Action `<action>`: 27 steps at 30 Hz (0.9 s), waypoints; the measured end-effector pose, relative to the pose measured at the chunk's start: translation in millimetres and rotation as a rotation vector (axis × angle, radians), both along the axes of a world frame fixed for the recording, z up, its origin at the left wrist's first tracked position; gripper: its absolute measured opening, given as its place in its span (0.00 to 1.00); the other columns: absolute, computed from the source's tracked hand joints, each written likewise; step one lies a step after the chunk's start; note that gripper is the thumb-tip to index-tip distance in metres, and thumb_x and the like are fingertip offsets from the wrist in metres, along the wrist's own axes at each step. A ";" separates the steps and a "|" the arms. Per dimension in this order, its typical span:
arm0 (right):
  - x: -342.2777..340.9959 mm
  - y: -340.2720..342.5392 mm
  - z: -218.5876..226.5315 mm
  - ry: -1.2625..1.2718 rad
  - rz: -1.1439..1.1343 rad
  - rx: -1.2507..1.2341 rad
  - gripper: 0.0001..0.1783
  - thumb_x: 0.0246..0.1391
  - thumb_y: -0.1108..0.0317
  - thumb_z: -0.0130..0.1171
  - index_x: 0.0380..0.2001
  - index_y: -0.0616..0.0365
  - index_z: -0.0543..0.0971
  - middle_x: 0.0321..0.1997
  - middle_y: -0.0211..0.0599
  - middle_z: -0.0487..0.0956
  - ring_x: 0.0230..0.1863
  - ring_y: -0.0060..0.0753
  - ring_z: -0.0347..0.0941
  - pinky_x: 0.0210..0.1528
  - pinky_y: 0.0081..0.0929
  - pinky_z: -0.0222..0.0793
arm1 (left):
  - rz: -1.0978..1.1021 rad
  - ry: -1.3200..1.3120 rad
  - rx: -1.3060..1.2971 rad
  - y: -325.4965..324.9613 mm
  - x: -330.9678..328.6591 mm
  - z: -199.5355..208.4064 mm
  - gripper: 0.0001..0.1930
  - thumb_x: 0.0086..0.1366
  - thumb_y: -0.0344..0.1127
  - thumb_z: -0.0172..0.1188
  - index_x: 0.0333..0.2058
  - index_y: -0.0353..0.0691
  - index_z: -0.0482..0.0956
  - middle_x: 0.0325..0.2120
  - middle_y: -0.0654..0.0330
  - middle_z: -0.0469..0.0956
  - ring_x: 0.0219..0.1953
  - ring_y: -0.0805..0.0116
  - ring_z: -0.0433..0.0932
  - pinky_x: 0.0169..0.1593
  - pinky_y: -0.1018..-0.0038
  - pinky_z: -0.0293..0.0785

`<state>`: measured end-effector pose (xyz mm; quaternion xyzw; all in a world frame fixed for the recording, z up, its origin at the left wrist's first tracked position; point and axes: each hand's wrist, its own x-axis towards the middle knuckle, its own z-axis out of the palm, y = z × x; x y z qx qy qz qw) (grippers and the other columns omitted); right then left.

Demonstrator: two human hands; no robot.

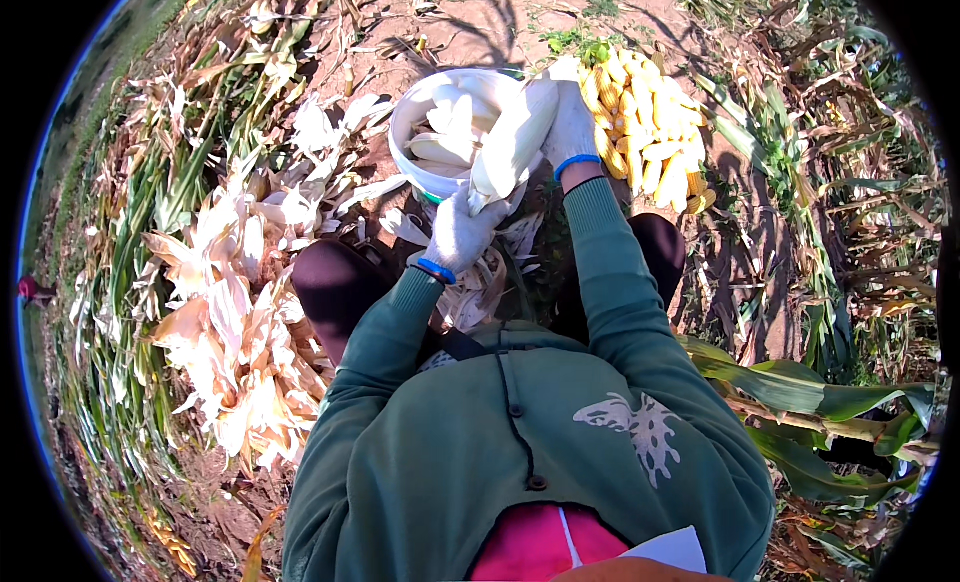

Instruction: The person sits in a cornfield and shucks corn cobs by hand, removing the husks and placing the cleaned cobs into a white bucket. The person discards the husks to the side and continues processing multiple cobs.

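Note:
An ear of corn in its pale husk slants between my two gloved hands, over the right side of a white bucket. My left hand, in a white glove with a blue cuff, closes around its lower end at the bucket's near rim. Along its upper right side lies my right hand, gloved the same way, with its fingers partly hidden by glare and the husk. Inside the bucket are several more ears in husk. Just right of my right hand rests a pile of bare yellow corn cobs.
A large heap of stripped husks spreads on the ground to the left. Dry and green corn stalks line the left, and more stalks lie at the right. My knees flank the near side of the bucket.

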<state>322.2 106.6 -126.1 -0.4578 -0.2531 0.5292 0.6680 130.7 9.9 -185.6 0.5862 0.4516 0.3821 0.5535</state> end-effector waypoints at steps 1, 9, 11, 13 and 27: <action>-4.6 -2.5 8.6 0.030 -0.077 -0.079 0.30 0.57 0.42 0.47 0.42 0.61 0.77 0.38 0.43 0.79 0.37 0.40 0.76 0.38 0.36 0.73 | -0.035 -0.083 -0.089 -4.0 -1.4 6.2 0.20 0.61 0.38 0.63 0.48 0.31 0.74 0.30 0.63 0.79 0.28 0.77 0.74 0.32 0.78 0.72; -6.1 -6.4 -4.0 -0.207 -0.180 -0.115 0.19 0.58 0.57 0.53 0.39 0.64 0.78 0.38 0.42 0.81 0.40 0.36 0.77 0.42 0.28 0.73 | -0.223 -0.232 -0.181 -0.4 -15.2 3.1 0.21 0.71 0.47 0.50 0.46 0.31 0.74 0.36 0.61 0.77 0.38 0.75 0.74 0.45 0.76 0.72; -0.7 -1.1 -18.9 -0.150 -0.084 -0.103 0.16 0.58 0.62 0.55 0.40 0.66 0.77 0.39 0.43 0.82 0.41 0.37 0.78 0.44 0.28 0.72 | -0.283 -0.152 -0.180 6.6 -17.0 -12.3 0.22 0.71 0.49 0.49 0.47 0.31 0.73 0.38 0.60 0.77 0.38 0.73 0.75 0.46 0.75 0.73; 4.4 -2.0 -47.9 -0.485 0.059 -0.044 0.14 0.57 0.67 0.56 0.42 0.67 0.78 0.40 0.44 0.82 0.41 0.36 0.78 0.45 0.29 0.72 | -0.186 -0.396 -0.143 3.7 -3.6 -24.3 0.25 0.72 0.50 0.45 0.46 0.30 0.73 0.36 0.60 0.78 0.35 0.75 0.74 0.42 0.76 0.72; -25.4 -59.4 -10.9 -1.102 0.322 -0.083 0.35 0.47 0.50 0.65 0.53 0.64 0.74 0.46 0.47 0.79 0.48 0.39 0.76 0.52 0.30 0.70 | -0.016 -0.875 -0.453 15.1 -13.3 -0.6 0.12 0.69 0.37 0.53 0.43 0.33 0.73 0.29 0.62 0.74 0.26 0.74 0.73 0.28 0.77 0.72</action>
